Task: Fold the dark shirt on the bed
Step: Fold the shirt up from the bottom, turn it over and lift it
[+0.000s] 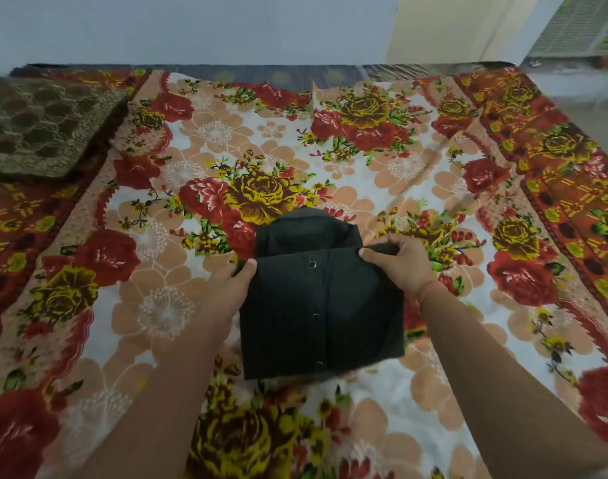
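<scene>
The dark shirt [316, 305] lies on the flowered bedsheet [157, 271] as a compact folded rectangle, its button placket with three snaps facing up and the collar end showing beyond the fold. My left hand [231, 288] grips the fold's upper left corner, thumb on top. My right hand [399, 262] pinches the upper right corner of the same folded layer, fingers curled round the cloth. A red thread circles my right wrist.
A brown lace-patterned cushion [43, 126] lies at the bed's far left corner. The bed's far edge meets a pale wall. A window air cooler [579, 29] stands at the upper right beyond the bed.
</scene>
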